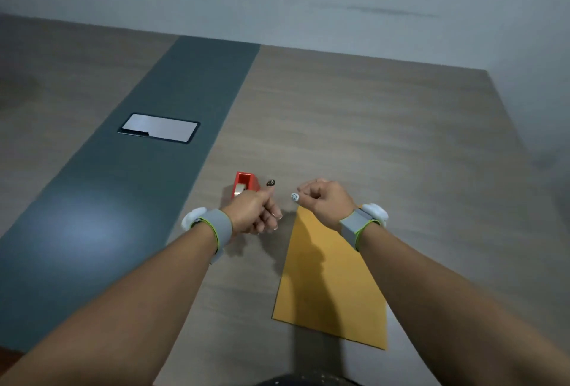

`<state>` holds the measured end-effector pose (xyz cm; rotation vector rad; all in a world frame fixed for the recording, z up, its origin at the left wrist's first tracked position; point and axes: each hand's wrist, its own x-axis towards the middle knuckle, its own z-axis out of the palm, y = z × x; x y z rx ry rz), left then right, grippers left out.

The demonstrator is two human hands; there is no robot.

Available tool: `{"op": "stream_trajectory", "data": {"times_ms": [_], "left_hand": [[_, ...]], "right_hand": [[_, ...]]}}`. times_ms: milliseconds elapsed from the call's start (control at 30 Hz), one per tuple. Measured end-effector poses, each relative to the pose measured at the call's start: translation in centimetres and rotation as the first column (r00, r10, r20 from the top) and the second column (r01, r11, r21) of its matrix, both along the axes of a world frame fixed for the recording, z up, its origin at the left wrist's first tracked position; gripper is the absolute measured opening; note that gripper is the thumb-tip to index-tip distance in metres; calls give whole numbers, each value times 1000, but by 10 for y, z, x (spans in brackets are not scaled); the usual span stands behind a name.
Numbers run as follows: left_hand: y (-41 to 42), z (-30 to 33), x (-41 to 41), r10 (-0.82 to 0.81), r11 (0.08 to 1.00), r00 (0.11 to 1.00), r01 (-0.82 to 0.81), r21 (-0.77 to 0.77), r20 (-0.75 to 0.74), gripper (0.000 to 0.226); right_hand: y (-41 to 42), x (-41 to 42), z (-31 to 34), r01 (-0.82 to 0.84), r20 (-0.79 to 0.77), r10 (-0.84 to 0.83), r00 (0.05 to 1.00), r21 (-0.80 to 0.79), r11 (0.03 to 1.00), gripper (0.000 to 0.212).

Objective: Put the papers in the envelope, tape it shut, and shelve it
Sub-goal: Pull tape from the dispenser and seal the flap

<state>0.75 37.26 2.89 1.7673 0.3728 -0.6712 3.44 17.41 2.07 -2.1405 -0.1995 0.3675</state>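
A mustard-yellow envelope [333,290] lies flat on the wooden table [370,139], with its far end under my right wrist. A white sheet [407,361] pokes out from beneath its near right corner. A red tape dispenser [245,183] stands just beyond my left hand. My left hand [256,214] is a closed fist with the thumb pointing right and a small black marker on the thumbnail. My right hand [327,200] is also a fist, its thumb pointing left with a white marker. Both hover above the table a short gap apart, and nothing shows in either. Each wrist wears a grey band.
A dark grey-green strip [123,200] runs along the table to the left, with a silvery rectangular plate [160,127] set in it. A pale wall rises behind the table's far edge. The table's right edge slants down at the right.
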Motion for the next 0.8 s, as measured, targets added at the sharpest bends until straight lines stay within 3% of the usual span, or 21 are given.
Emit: {"op": "stream_trajectory", "data": {"times_ms": [133, 300, 433, 533, 600, 800], "left_hand": [[-25, 5, 23, -325, 938, 934, 299, 173, 149, 17], [-67, 16, 64, -463, 879, 867, 422, 222, 183, 6], [-89, 7, 88, -519, 831, 846, 467, 304, 120, 37], [-93, -3, 100, -479, 846, 870, 424, 322, 114, 13], [-92, -14, 105, -500, 826, 862, 446, 346, 84, 12], [-94, -48, 114, -578, 736, 816, 522, 432, -3, 24]], "right_hand": [[-37, -6, 13, 121, 38, -120, 992, -22, 992, 41], [-78, -3, 5, 352, 112, -341, 934, -108, 930, 37], [-90, 2, -9, 492, 44, -490, 871, -86, 867, 33], [-92, 8, -26, 564, -97, -563, 821, -16, 825, 32], [-92, 12, -35, 559, -119, -560, 820, -47, 828, 33], [-90, 29, -59, 451, 136, -430, 893, -246, 858, 26]]}}
